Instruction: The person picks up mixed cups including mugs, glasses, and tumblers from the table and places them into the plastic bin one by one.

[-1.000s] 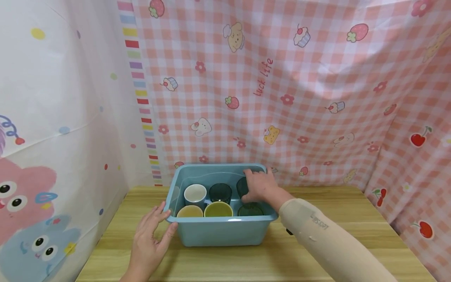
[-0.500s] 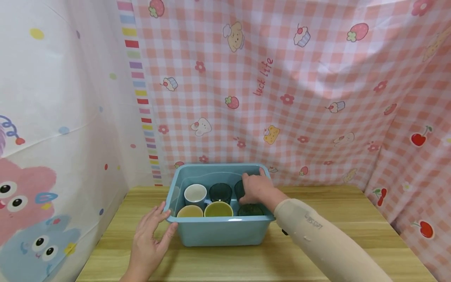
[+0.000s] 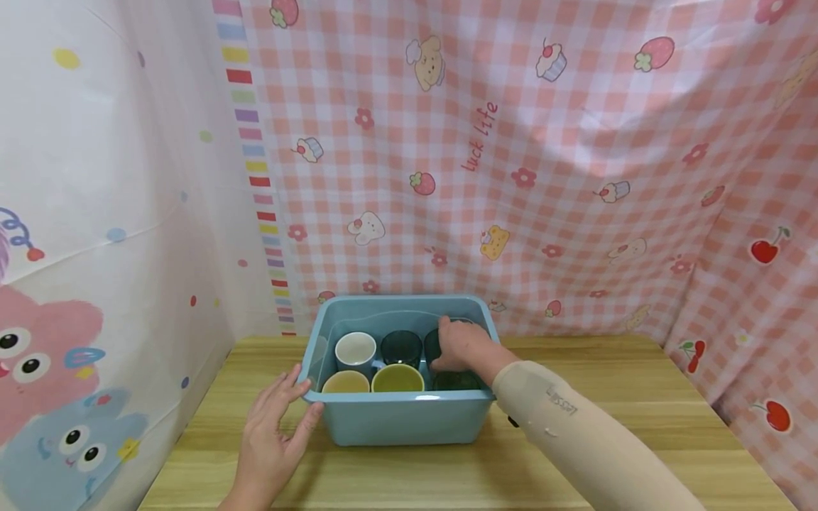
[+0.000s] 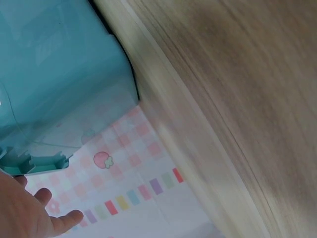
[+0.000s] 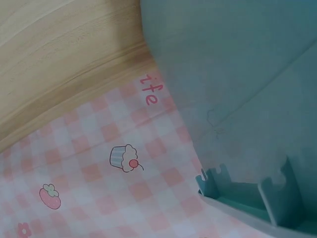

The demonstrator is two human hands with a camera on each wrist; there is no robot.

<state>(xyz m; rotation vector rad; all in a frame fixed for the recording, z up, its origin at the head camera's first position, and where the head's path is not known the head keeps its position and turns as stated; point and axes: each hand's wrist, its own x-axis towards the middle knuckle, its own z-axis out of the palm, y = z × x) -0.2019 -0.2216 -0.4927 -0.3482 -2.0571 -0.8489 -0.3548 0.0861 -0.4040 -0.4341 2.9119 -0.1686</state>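
A blue plastic bin (image 3: 405, 423) stands on the table with several cups upright inside. My right hand (image 3: 466, 346) reaches into its back right corner and grips a dark glass cup (image 3: 432, 346), mostly hidden behind the hand. Beside that cup stands another dark cup (image 3: 400, 348), then a white cup (image 3: 356, 350) at the back left. Along the front are a cream cup (image 3: 346, 382), an olive-green cup (image 3: 397, 379) and a dark green cup (image 3: 456, 382). My left hand (image 3: 271, 429) rests at the bin's front left corner, fingers extended against the rim.
The wooden table (image 3: 575, 454) carries the bin near its back edge. Behind hangs a pink checked cloth (image 3: 524, 142), and a white cartoon-print cloth (image 3: 128, 177) hangs at the left. The right wrist view shows the bin's outer wall (image 5: 247, 99).
My right hand has shifted a little left and lower into the bin, and its fingers have dropped below the back rim. My left hand stays at the corner.
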